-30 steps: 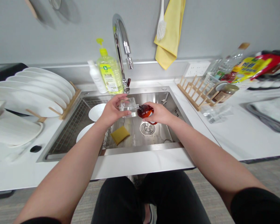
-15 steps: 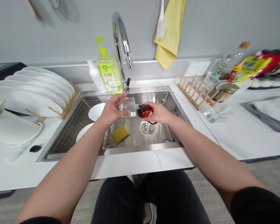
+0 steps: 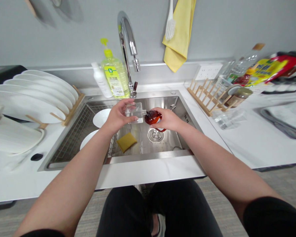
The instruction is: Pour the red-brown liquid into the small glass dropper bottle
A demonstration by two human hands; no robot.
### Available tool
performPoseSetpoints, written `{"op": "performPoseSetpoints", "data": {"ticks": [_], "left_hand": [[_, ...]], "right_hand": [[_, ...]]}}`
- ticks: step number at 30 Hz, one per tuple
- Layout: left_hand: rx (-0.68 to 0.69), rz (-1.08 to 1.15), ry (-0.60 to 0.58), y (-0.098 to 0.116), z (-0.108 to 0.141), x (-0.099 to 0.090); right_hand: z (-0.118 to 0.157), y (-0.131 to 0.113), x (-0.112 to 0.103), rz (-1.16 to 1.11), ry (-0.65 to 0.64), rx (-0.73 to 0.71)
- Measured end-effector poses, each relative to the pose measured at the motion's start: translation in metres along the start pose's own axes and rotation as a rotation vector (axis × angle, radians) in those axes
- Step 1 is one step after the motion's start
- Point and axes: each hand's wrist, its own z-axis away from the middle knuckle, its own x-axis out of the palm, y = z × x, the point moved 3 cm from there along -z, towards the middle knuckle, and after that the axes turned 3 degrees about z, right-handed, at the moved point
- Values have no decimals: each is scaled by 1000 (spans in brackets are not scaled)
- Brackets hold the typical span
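A white stone countertop (image 3: pixel 256 148) holds a stainless steel sink (image 3: pixel 148 157), with a chrome gooseneck faucet (image 3: pixel 125 42) rising behind it. A yellow cloth (image 3: pixel 179 34) and a white dish brush (image 3: pixel 170 24) hang on the grey wall above. To the left, large white plates (image 3: pixel 32 93) stand in a wooden rack, and to the right of the sink stands an empty-slotted wooden rack (image 3: pixel 207 98). A green-yellow dish soap bottle (image 3: pixel 114 77) sits behind the sink, next to a white bottle (image 3: pixel 101 80).

Both hands are held over the sink basin, well above the drain (image 3: pixel 156 135). The left hand (image 3: pixel 117 117) is partly closed, fingers curled around a clear rectangular container (image 3: pixel 135 112). The right hand (image 3: pixel 169 119) is closed around a glossy amber-red object (image 3: pixel 153 117) – its exact kind is hard to tell. A small tab on the container reaches to it, almost touching. Below lie a yellow sponge (image 3: pixel 126 142) and two white plates (image 3: pixel 102 118), leaning against a wire rack (image 3: pixel 74 138).
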Motion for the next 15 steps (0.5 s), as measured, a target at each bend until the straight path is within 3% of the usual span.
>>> {"op": "performPoseSetpoints", "data": {"ticks": [15], "left_hand": [[7, -6, -24, -2, 0, -1]], "right_hand": [[0, 1, 0, 13, -1, -12]]}}
